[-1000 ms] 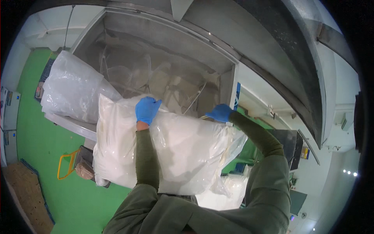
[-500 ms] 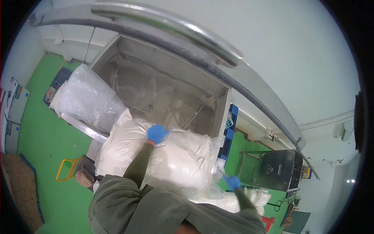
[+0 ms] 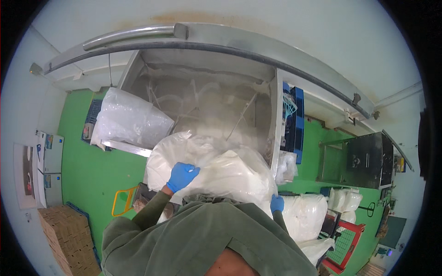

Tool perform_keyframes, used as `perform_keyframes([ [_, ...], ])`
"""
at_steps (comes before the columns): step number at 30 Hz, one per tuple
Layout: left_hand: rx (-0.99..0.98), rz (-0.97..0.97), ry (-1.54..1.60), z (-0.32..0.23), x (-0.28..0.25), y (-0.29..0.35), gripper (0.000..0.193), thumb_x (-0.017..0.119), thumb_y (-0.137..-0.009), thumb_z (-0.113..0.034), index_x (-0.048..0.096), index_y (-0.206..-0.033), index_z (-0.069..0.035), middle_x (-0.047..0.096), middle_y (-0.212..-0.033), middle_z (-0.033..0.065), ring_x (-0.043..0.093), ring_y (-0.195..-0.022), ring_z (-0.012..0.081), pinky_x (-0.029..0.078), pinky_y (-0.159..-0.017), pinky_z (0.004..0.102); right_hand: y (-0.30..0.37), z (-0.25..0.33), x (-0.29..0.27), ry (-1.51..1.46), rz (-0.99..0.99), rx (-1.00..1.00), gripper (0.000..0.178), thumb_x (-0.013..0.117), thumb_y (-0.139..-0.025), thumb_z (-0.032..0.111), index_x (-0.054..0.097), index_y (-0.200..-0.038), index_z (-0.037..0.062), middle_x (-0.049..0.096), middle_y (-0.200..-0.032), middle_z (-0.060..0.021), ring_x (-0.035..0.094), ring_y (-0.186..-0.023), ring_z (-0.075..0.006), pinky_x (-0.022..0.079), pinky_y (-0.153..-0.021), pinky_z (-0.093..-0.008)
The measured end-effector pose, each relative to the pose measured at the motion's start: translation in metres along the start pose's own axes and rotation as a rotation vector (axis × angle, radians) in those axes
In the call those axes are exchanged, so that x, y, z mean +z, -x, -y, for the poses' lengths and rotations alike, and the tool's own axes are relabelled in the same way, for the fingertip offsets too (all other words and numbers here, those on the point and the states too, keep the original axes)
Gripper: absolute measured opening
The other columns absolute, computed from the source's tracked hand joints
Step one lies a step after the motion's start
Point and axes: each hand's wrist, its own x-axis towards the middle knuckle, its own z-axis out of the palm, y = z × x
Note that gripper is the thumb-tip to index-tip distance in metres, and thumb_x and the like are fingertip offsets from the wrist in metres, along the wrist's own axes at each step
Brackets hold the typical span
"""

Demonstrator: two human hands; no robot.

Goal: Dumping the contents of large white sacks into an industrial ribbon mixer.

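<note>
A big clear plastic bag of white powder [image 3: 241, 172] leans over the near edge of a steel trough [image 3: 275, 108], its top end reaching inside. My left hand [image 3: 183, 176], in a blue glove, is closed on the plastic at the bag's left part. At the bag's lower right edge, my gloved right hand [image 3: 277, 203] grips its side, fingers partly hidden. Inside the trough, pale powder [image 3: 209, 119] covers the bottom and thin metal bars [image 3: 242, 115] stick up. A crumpled clear plastic bag [image 3: 131, 117] hangs over the trough's left near corner.
A raised steel lid with a bar handle [image 3: 133, 37] spans the far side. Blue pallets [image 3: 298, 124] stand right of the trough. More white bags [image 3: 306, 214] lie at my right beside a red-framed cart [image 3: 345, 246]. A yellow handle [image 3: 120, 202] and stacked cardboard [image 3: 66, 234] are left.
My view has turned and come closer to the bag. The bag has tipped further into the trough. My right hand has come in from the side to the bag's edge.
</note>
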Motion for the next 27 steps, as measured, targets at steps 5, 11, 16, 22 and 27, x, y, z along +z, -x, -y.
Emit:
perform_keyframes([
  [5,0.033,-0.291,0.023,0.068,-0.016,-0.018,0.03,0.066,-0.076,-0.022,0.052,-0.092,-0.001,0.054,-0.088,0.011,0.053,-0.08,0.0247,0.043,-0.075,0.0341,-0.029,-0.055,0.041,-0.348,-0.203,-0.028,0.036,0.05,-0.082,0.03,0.053,-0.065,-0.0011,0.052,-0.056,-0.0154,0.052,-0.054,-0.0294,0.039,-0.05,-0.0405],
  [11,-0.784,-0.491,0.459,0.389,0.011,0.148,0.055,0.039,-0.09,-0.046,0.056,-0.1,0.006,0.06,-0.085,0.0092,0.052,-0.072,0.0198,0.045,-0.069,0.0369,-0.02,0.002,0.005,-0.915,0.02,0.489,0.026,0.057,-0.076,0.025,0.049,-0.06,0.0057,0.041,-0.051,-0.0002,0.041,-0.04,-0.0151,0.032,-0.036,-0.033],
  [16,-0.81,-0.52,1.137,0.389,0.063,0.139,0.058,0.03,-0.091,-0.048,0.049,-0.12,-0.002,0.062,-0.096,0.0101,0.058,-0.088,0.0224,0.046,-0.079,0.0361,0.001,0.023,-0.028,-0.782,-0.046,0.448,0.028,0.057,-0.075,0.029,0.048,-0.057,0.0089,0.039,-0.047,-0.0003,0.038,-0.035,-0.0138,0.029,-0.032,-0.0312],
  [22,-0.624,-0.453,1.204,0.34,0.086,0.042,0.057,0.03,-0.091,-0.047,0.047,-0.122,-0.003,0.061,-0.099,0.0102,0.058,-0.09,0.0232,0.047,-0.079,0.0364,-0.009,0.017,-0.007,-0.865,-0.003,0.465,0.029,0.057,-0.076,0.029,0.049,-0.057,0.0079,0.04,-0.047,-0.0007,0.038,-0.035,-0.0143,0.029,-0.031,-0.0314],
  [27,-0.545,-0.522,1.222,0.299,0.048,0.087,0.056,0.03,-0.091,-0.047,0.046,-0.123,-0.003,0.061,-0.102,0.0103,0.058,-0.091,0.0239,0.047,-0.08,0.0365,0.012,0.088,-0.049,-0.953,0.088,0.399,0.02,0.056,-0.075,0.024,0.051,-0.064,0.0076,0.041,-0.048,-0.0016,0.038,-0.032,-0.0141,0.027,-0.029,-0.0284],
])
